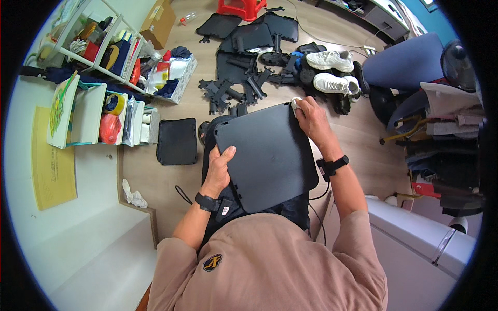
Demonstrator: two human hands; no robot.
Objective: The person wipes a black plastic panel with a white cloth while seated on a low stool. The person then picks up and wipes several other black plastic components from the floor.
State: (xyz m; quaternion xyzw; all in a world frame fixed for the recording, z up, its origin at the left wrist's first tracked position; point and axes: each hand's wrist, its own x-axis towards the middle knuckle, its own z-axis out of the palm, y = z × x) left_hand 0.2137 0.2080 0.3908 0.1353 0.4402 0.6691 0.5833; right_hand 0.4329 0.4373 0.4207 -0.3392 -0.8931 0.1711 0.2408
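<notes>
A large flat black plastic panel lies across my lap. My left hand grips its left edge, thumb on top. At the panel's far right corner my right hand presses a small white cloth against the surface. Both wrists wear black bands.
More black plastic parts lie scattered on the wooden floor ahead, beside white sneakers. A smaller black panel lies on the floor to my left. White shelves with clutter stand at left, a blue chair at right, and a red stool far ahead.
</notes>
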